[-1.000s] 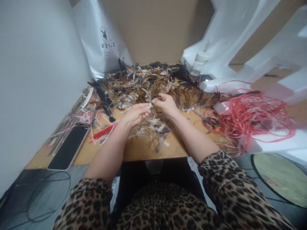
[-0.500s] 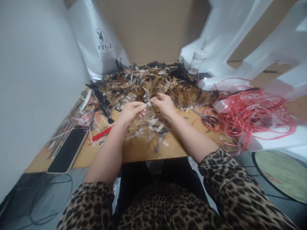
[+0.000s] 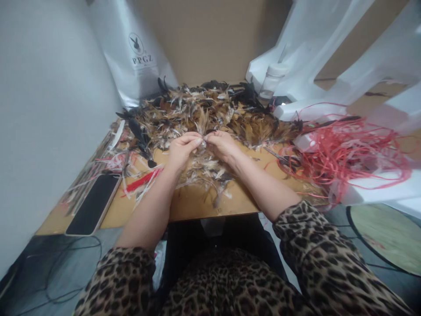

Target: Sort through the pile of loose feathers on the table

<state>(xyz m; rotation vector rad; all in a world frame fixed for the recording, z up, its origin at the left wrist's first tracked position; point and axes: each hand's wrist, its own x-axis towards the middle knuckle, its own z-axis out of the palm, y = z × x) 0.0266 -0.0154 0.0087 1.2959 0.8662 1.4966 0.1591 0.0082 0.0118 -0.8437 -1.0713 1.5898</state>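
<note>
My left hand [image 3: 184, 147] and my right hand [image 3: 222, 144] meet over the middle of the table, fingertips pinched close together. Between them stands a brown feather [image 3: 203, 118], its tip pointing up and away from me; its base is at the pinched fingers. Whether it is one feather or a small bunch is hard to tell against the feathers behind. A large pile of brown, white and black feathers [image 3: 171, 109] lies just beyond the hands. Below the hands, loose pale fluffy feathers [image 3: 210, 173] are scattered on the wooden tabletop [image 3: 190, 206].
A black-screened phone [image 3: 92, 206] lies at the left beside a bundle of thin sticks [image 3: 87, 175] and a red strip [image 3: 141, 181]. On the right are scissors [image 3: 289, 161] and tangled red ribbon [image 3: 348, 153]. A lidded jar [image 3: 271, 81] and a printed bag [image 3: 138, 66] stand behind.
The two hands have come slightly closer together, the left one moving a little right and up. The feather stays upright at the fingertips. The view has shifted slightly.
</note>
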